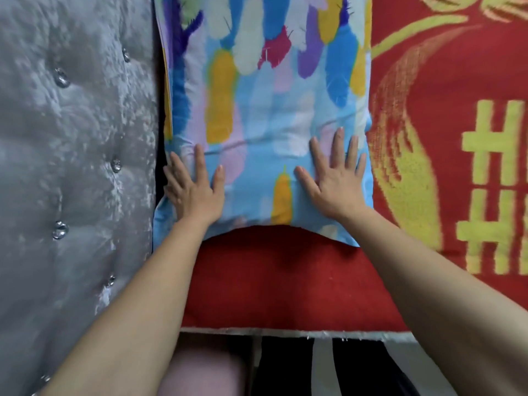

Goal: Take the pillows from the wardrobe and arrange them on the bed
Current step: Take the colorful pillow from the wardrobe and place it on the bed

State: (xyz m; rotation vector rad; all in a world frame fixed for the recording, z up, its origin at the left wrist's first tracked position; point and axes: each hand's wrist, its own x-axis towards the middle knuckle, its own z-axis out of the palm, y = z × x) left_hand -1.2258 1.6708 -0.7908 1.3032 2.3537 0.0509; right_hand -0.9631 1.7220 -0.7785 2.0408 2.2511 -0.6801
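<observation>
Both my hands lie flat and open, fingers spread, pressing on the near end of the feather-print pillow (265, 115): my left hand (194, 187) sits at its left corner by the headboard, my right hand (334, 181) near its right edge. Neither grips anything. This pillow lies on the bed, lengthwise away from me, touching the grey tufted headboard (74, 138) on the left, and its far end is cut off by the top of the view. To its right lies a red cloth with yellow woven patterns (445, 138), running out of view on the right; whether it covers another pillow I cannot tell. Bare red bed sheet (274, 278) is open between the pillow's near edge and the bed's edge (285, 332) below. A dark gap between pillow and headboard hides what lies there. Below the bed's edge, things are blurred and hard to make out.
</observation>
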